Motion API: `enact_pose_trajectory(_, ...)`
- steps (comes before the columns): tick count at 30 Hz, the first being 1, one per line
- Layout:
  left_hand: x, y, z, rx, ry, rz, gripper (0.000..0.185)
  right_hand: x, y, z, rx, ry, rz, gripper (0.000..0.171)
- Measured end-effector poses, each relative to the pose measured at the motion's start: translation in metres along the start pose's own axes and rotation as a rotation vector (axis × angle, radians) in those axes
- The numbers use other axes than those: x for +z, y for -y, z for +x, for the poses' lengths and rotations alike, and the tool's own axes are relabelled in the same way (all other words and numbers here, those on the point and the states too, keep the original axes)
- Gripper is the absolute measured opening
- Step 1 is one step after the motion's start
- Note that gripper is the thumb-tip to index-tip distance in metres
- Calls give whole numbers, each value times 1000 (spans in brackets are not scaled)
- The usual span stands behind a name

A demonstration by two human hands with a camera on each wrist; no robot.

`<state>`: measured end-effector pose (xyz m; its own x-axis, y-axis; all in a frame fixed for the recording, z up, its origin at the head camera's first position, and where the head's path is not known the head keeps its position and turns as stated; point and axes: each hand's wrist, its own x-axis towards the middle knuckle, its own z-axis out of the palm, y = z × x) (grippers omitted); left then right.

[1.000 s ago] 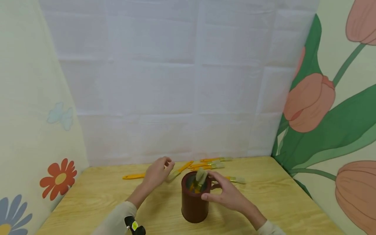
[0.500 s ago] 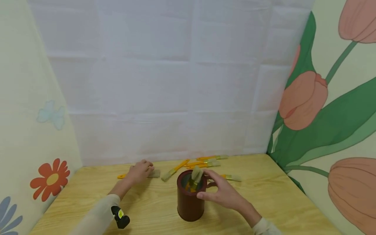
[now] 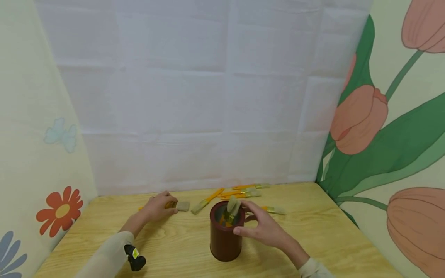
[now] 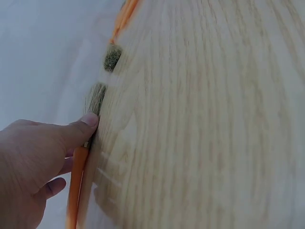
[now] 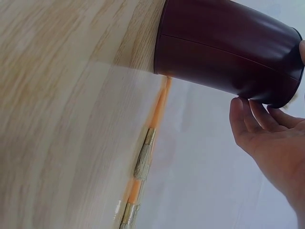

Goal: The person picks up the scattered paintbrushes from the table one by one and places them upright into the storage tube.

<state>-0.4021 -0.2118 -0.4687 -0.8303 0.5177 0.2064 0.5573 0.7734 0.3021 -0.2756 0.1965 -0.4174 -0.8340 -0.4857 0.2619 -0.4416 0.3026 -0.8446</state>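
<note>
My left hand (image 3: 159,207) is at the table's left, its thumb and fingers pinching a flat paintbrush (image 3: 182,206) near the metal band. In the left wrist view, the orange handle (image 4: 76,188) runs below the thumb and the bristles (image 4: 96,98) point away from the hand. A dark red-brown cylindrical cup (image 3: 226,243) stands upright at the front middle. Bristles of paintbrushes (image 3: 233,205) stick up from its mouth, handles down inside. My right hand (image 3: 265,227) holds the cup's rim from the right, thumb in front and fingers behind.
One loose paintbrush (image 3: 207,201) lies slanted between the left hand and the cup. Several more paintbrushes (image 3: 240,194) lie behind the cup, and one (image 3: 274,210) lies behind the right hand. A white sheet (image 3: 194,96) hangs along the table's back edge.
My left hand has moved left from near the slanted brush to the leftmost paintbrush and now pinches it. My right hand stays at the cup. The head view has shifted slightly.
</note>
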Motion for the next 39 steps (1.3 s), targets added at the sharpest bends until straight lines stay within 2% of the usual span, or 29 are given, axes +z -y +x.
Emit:
enact_pose_trajectory(6, 2, 6, 1, 11, -23, -11, 37, 0, 1, 0, -8, 0, -1, 65)
enact_pose_trajectory(14, 0, 5, 2, 14, -128, -2, 38, -1, 3, 1, -32, -4, -13, 64)
enact_pose_trajectory(17, -5, 0, 4, 42, -176, 29, 37, -1, 2, 1, -27, -5, -15, 64)
enact_pose_trajectory(21, -12, -10, 8, 112, -260, 60, 34, -2, 1, 0, -21, -3, -11, 64)
enact_pose_trajectory(26, -21, -36, 13, 249, -389, 108, 34, -2, 1, -1, -14, -3, -8, 65)
enact_pose_trajectory(29, -28, -56, 17, 312, -456, 102, 34, -2, 1, -1, -14, -1, -5, 66)
enact_pose_trajectory(35, -44, -98, 24, 361, -497, 2, 33, -1, 1, 0, -15, 3, -3, 65)
enact_pose_trajectory(39, -55, -129, 23, 379, -521, -51, 35, 0, 0, 0, -21, 8, 6, 64)
